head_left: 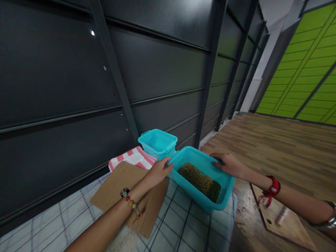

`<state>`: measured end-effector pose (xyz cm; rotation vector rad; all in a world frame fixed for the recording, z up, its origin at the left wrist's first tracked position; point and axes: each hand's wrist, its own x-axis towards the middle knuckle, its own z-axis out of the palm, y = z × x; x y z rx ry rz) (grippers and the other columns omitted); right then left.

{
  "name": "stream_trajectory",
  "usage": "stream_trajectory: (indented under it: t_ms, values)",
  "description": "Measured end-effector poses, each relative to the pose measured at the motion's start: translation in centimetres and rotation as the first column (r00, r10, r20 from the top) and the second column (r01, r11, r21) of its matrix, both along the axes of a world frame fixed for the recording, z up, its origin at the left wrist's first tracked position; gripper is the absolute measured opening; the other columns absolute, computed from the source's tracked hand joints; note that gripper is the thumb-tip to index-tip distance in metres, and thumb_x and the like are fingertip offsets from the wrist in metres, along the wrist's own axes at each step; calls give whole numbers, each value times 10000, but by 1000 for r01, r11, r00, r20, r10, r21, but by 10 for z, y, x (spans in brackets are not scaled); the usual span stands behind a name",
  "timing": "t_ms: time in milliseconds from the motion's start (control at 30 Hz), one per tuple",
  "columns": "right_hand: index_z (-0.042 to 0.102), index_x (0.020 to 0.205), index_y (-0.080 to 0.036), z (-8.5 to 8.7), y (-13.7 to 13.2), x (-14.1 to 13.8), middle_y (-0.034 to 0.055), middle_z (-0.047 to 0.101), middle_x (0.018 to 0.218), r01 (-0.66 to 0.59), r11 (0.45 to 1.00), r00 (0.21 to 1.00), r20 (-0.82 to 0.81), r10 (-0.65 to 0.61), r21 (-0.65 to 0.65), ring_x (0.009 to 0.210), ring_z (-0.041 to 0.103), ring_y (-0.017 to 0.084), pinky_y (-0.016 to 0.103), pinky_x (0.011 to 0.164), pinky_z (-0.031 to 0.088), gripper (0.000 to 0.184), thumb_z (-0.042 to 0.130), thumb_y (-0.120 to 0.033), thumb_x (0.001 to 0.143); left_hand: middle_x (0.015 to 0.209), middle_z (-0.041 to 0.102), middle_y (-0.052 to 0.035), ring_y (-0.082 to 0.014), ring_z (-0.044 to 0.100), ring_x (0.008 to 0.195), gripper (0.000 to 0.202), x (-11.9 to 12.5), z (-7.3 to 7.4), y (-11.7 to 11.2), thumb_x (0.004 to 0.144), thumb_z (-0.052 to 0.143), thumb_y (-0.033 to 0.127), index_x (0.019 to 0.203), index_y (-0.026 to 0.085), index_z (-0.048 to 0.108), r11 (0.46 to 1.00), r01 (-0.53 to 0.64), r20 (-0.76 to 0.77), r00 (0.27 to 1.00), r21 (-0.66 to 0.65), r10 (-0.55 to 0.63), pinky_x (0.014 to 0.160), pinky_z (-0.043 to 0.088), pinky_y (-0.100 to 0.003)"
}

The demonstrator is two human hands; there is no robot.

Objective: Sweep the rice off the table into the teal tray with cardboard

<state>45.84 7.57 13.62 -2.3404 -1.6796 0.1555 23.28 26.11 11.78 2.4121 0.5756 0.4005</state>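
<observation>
Tub [195, 157] of brown-green grains [198, 177] in both hands [159, 171]

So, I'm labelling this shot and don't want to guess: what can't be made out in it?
In the head view:
Front tub: its underside is hidden by its own walls.
Grain-like pieces inside: too small to identify.
Cardboard: partly covered by the left forearm.
Right forearm: cut off by the right edge.
Small cylinder on the wooden board: blur hides any marking.
</observation>
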Motion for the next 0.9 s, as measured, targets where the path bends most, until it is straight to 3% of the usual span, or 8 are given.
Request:
stream_trajectory:
  t_ms: [133, 200, 400, 500, 600, 767, 900]
  values:
    - [630, 1117, -120, 13, 7, 3, 131, 681, 1056, -77, 996, 994, 74, 81, -50, 913, 651, 226, 298, 801, 490, 367, 456, -209, 807, 811, 694, -22, -173, 635, 745, 269, 1, 4, 2, 832, 463, 264, 1046, 174, 601, 998, -45, 28, 999, 41, 44, 703, 505, -293]
    - [630, 1121, -118, 26, 21, 5, 138, 679, 1059, -130, 990, 986, 97, 134, -49, 898, 654, 228, 300, 777, 495, 359, 456, -229, 827, 803, 677, -27, -185, 629, 758, 230, 0, 9, 4, 831, 460, 260, 977, 183, 620, 990, -108, 54, 993, 92, 104, 734, 504, -314]
    - [613, 1154, -91, 56, 106, -4, 165, 625, 1174, -268, 963, 946, 181, 270, -35, 1052, 593, 273, 346, 884, 449, 364, 452, -246, 867, 1206, 506, -144, -253, 469, 1183, 326, 3, 18, 31, 856, 405, 255, 1132, 143, 539, 871, -439, 182, 896, 223, 405, 1047, 330, -394]
    - [553, 1235, -74, 56, 149, -15, 168, 557, 1274, -367, 928, 910, 187, 371, -60, 1149, 531, 265, 334, 945, 406, 419, 507, -222, 846, 1290, 456, -184, -297, 399, 1264, 389, 10, 16, 55, 835, 458, 276, 1184, 107, 493, 814, -531, 152, 847, 236, 509, 1062, 315, -431]
    - [569, 1222, -102, 52, 173, -26, 132, 561, 1282, -505, 853, 833, 182, 522, -135, 1159, 523, 222, 271, 947, 388, 461, 621, -204, 776, 1359, 426, -196, -309, 326, 1324, 421, 16, 15, 76, 841, 467, 285, 1213, 88, 470, 782, -564, 107, 823, 266, 557, 1078, 290, -429]
    - [671, 1026, -135, 41, 182, -35, 91, 692, 1035, -605, 758, 730, 210, 650, -243, 966, 616, 215, 256, 780, 442, 297, 667, -169, 731, 1413, 383, -203, -316, 306, 1337, 411, 20, 24, 100, 859, 498, 268, 1229, 90, 477, 764, -560, 35, 813, 322, 581, 1065, 305, -437]
    - [677, 939, -134, 34, 178, -30, 93, 702, 925, -617, 752, 706, 259, 659, -232, 866, 634, 229, 273, 692, 435, 193, 624, -145, 753, 1314, 488, -108, -262, 495, 1164, 376, 18, 29, 113, 868, 551, 330, 1208, 176, 506, 781, -520, -40, 824, 346, 566, 946, 427, -493]
